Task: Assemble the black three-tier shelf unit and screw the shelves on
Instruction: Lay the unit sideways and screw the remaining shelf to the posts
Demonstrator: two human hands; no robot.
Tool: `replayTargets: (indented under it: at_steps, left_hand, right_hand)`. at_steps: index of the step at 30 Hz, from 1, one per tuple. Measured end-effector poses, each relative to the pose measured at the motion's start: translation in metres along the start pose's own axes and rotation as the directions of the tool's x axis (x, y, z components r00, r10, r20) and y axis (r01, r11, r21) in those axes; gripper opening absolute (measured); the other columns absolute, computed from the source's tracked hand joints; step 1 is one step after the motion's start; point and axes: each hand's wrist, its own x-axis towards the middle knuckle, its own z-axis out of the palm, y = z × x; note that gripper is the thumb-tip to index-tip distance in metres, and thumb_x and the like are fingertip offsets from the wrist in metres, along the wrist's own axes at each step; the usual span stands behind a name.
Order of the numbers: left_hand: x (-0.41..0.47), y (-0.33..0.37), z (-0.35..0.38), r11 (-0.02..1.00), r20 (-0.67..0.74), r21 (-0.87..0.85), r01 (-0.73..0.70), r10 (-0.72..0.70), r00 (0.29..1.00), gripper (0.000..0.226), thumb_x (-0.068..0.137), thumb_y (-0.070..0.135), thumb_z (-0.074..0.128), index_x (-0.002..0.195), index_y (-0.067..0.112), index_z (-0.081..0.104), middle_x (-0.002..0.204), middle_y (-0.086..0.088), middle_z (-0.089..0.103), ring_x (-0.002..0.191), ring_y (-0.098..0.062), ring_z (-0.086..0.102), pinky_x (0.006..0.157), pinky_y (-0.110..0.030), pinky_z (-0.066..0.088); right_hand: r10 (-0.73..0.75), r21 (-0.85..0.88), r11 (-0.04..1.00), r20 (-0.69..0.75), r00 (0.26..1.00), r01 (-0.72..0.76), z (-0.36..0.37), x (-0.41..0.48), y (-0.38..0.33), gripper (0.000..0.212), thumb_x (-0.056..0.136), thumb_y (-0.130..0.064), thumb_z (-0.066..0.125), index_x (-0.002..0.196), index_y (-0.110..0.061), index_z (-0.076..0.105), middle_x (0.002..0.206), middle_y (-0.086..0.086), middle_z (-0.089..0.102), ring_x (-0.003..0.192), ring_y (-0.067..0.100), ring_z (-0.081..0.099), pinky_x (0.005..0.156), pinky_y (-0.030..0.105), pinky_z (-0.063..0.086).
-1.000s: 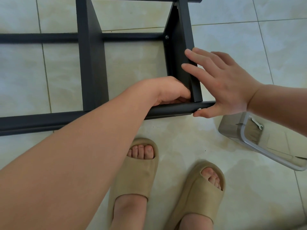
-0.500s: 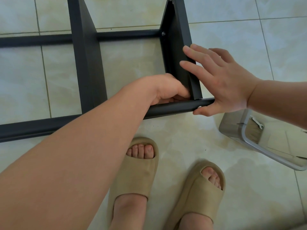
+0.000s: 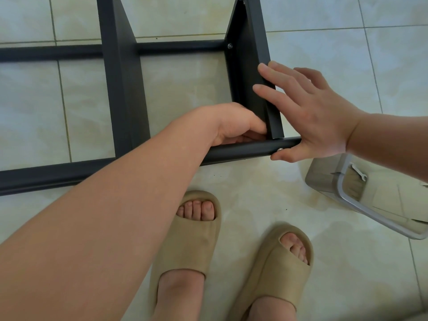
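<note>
The black shelf unit lies on its side on the tiled floor, its near frame tube [image 3: 243, 150] running left to right. The right-hand shelf panel [image 3: 252, 66] stands on edge and meets that tube. My left hand [image 3: 234, 123] reaches into the inside corner of panel and tube; its fingers are curled and hidden there, the thumb against the panel. My right hand [image 3: 312, 117] lies with straight fingers on the panel's outer edge, its thumb under the tube's end beside a silver screw head [image 3: 280, 149]. Another screw [image 3: 230, 45] shows at the panel's far corner.
A second shelf panel [image 3: 120, 89] crosses the frame to the left. A clear plastic container [image 3: 324, 179] with a small flat wrench [image 3: 358, 172] inside sits on the floor at the right. My feet in beige sandals [image 3: 192, 237] stand just in front of the near tube.
Both hands stay at the same corner of the shelf panel. The frame has drifted slightly upward in view.
</note>
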Motion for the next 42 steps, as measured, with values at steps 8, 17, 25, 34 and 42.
replayTargets:
  at_steps: [8, 17, 25, 34, 42]
  left_hand:
    - [0.0011, -0.0008, -0.0014, 0.998, -0.033, 0.052, -0.03, 0.032, 0.999, 0.017, 0.086, -0.003, 0.061, 0.075, 0.009, 0.065, 0.063, -0.006, 0.067, 0.068, -0.022, 0.067, 0.087, -0.041, 0.056]
    - [0.0026, -0.0018, -0.0047, 0.999, 0.029, -0.001, -0.043, 0.043, 0.999, 0.032, 0.086, -0.008, 0.056, 0.064, 0.012, 0.068, 0.063, -0.008, 0.067, 0.063, -0.02, 0.068, 0.07, -0.03, 0.058]
    - [0.0007, 0.0008, -0.0049, 0.999, 0.096, -0.032, -0.012, 0.015, 0.995, 0.021, 0.09, -0.008, 0.053, 0.084, 0.005, 0.069, 0.078, -0.012, 0.071, 0.082, -0.026, 0.069, 0.09, -0.041, 0.055]
    - [0.0018, 0.001, -0.0026, 0.995, 0.089, -0.073, -0.063, 0.07, 0.994, 0.023, 0.089, -0.013, 0.052, 0.084, 0.004, 0.066, 0.075, -0.011, 0.069, 0.076, -0.025, 0.07, 0.076, -0.034, 0.059]
    - [0.0012, -0.0008, -0.0067, 1.0, 0.1, -0.004, -0.004, 0.004, 0.995, 0.025, 0.089, -0.004, 0.055, 0.075, 0.009, 0.07, 0.074, -0.01, 0.071, 0.074, -0.023, 0.07, 0.074, -0.033, 0.057]
  right_hand:
    - [0.004, 0.007, 1.0, 0.005, 1.0, -0.004, 0.001, -0.0004, -0.0012, 0.113, 0.076, -0.082, 0.046, 0.156, -0.004, 0.027, 0.165, 0.021, 0.016, 0.153, 0.039, 0.017, 0.117, 0.063, 0.022]
    - [0.007, 0.027, 1.0, 0.013, 1.0, -0.008, 0.0018, -0.0005, -0.0005, 0.113, 0.077, -0.083, 0.045, 0.157, -0.005, 0.025, 0.166, 0.021, 0.013, 0.154, 0.039, 0.015, 0.118, 0.063, 0.021]
    - [0.007, 0.031, 0.999, 0.013, 1.0, -0.008, 0.0017, -0.0004, -0.0015, 0.113, 0.077, -0.082, 0.044, 0.156, -0.004, 0.026, 0.166, 0.021, 0.014, 0.153, 0.039, 0.015, 0.117, 0.063, 0.022]
    - [0.006, 0.042, 0.999, 0.011, 1.0, -0.006, 0.0029, -0.0009, -0.0009, 0.113, 0.078, -0.082, 0.044, 0.156, -0.003, 0.026, 0.166, 0.022, 0.014, 0.154, 0.039, 0.015, 0.116, 0.065, 0.022]
    - [0.005, 0.038, 0.999, 0.008, 1.0, -0.005, 0.0033, -0.001, -0.0007, 0.113, 0.078, -0.083, 0.042, 0.157, -0.004, 0.025, 0.166, 0.021, 0.013, 0.154, 0.039, 0.014, 0.117, 0.064, 0.021]
